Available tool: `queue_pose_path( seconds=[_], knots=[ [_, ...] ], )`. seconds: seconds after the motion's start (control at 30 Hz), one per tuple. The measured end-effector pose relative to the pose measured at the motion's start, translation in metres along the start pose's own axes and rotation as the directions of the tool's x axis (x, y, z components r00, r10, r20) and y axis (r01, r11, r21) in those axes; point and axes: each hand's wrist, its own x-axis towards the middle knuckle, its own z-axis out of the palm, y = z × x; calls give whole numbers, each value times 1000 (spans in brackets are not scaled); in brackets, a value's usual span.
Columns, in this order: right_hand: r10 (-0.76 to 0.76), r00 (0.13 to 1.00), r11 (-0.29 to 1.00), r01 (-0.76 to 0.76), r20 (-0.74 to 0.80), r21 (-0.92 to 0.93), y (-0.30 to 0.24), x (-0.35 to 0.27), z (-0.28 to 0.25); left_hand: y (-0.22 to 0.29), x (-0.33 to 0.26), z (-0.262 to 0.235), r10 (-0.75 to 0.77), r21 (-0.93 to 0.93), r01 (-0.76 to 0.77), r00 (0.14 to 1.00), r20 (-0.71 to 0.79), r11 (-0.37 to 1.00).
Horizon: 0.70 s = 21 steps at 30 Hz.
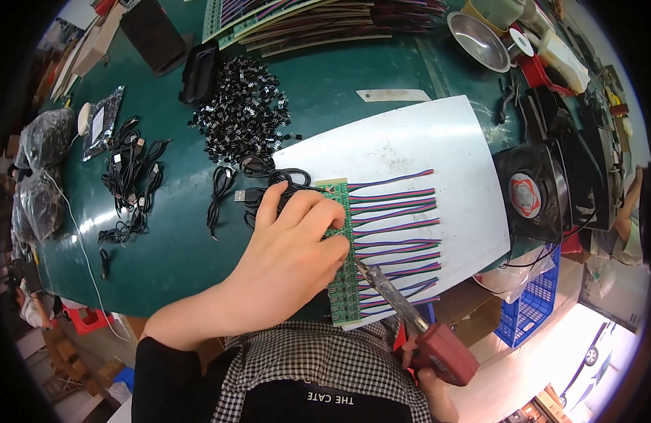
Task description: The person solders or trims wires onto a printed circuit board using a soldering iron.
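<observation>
My left hand [290, 247] reaches over a long green circuit board [344, 296], its fingers curled and pressed together on the board; whatever lies between the fingertips is hidden. Several multicoloured ribbon wires [403, 247] stick out from the board's right edge. My right hand [431, 388], partly hidden, grips a soldering iron [445, 352] by its dark red handle. The iron's tip touches or nearly touches the board close to my left thumb; I cannot tell which. A black USB cable [290, 178] lies coiled beyond my left hand, with one end at the board's top.
A white sheet [410, 141] lies under the board. Beyond sit a pile of small black parts [244, 113] and stacked wired boards [325, 25]. More black cables [132, 169] lie at left. A fan [533, 190] stands at right, below a metal bowl [478, 42].
</observation>
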Motion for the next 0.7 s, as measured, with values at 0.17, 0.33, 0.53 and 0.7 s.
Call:
queue_pose_path(
  seconds=[0.17,0.33,0.53,0.7],
  knots=[
    [-14,1000,996,16,19,-92,1,0,-2,-3,7,-7,98,89,-110,987,129,990],
    [-17,999,996,20,34,-87,2,2,-3,-7,11,-6,169,82,-184,972,161,980],
    [-3,1000,985,8,29,-171,1,-1,-5,0,14,-10,201,146,-234,957,211,961],
    [-121,989,952,140,83,-271,10,3,-13,5,16,-16,226,216,-286,938,263,934]
  ],
)
